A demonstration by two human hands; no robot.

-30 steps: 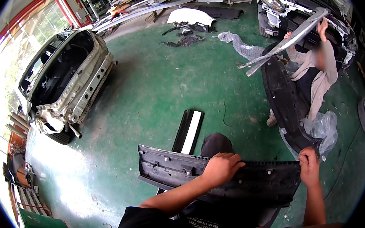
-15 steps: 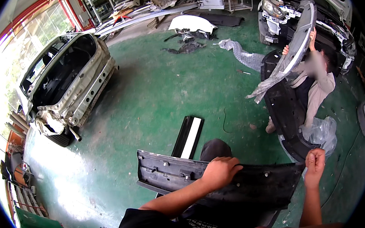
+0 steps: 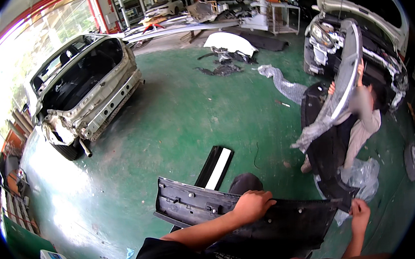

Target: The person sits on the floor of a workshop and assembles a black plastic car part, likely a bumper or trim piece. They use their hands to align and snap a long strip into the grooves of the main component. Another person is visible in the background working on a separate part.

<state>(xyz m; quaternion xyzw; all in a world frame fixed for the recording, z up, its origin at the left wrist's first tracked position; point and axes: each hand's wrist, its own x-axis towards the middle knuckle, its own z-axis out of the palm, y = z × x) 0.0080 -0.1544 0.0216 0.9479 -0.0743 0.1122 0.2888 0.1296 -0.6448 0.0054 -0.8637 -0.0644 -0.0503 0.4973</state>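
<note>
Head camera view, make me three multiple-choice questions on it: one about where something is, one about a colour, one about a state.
1. Where does the left hand rest?
A. on the top edge of the black panel
B. on the floor
C. on the white car

2. What colour is the floor?
A. grey
B. green
C. red

3. What state is the rear of the white car in?
A. bumper fitted, boot shut
B. covered by a sheet
C. bumper off, boot cavity open

Answers:
1. A, the fingers curl over the panel's upper edge, while the right hand grips its far end.
2. B, the painted floor is green all round the panel.
3. C, bare metal shows where the bumper would sit and the boot cavity is exposed.
</note>
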